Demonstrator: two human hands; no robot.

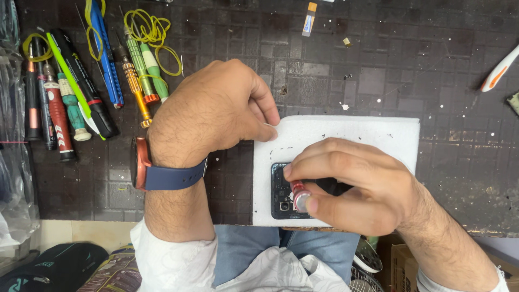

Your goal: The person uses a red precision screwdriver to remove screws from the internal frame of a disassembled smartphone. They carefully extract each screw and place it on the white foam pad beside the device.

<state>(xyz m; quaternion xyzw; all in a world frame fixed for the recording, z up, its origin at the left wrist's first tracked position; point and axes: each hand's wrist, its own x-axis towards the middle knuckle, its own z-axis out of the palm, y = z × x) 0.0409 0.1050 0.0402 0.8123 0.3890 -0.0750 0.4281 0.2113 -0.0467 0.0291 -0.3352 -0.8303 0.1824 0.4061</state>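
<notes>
Right hand (357,186) pinching red screwdriver (299,196) upright on opened phone (281,192); left hand (216,113) empty, steadying white pad (335,132) at counter's near edge. Disassembly midway.

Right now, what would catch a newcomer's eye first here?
Probably the right hand pressing a red-handled screwdriver into an opened phone on a white foam pad at the bench's near edge. The left hand, above a blue-strapped watch, steadies the pad's corner. Colourful screwdrivers lie top left.

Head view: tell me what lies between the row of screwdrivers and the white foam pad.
The left hand and its wrist, wearing a blue-strapped watch, over dark workbench mat; the head view shows it.
</notes>
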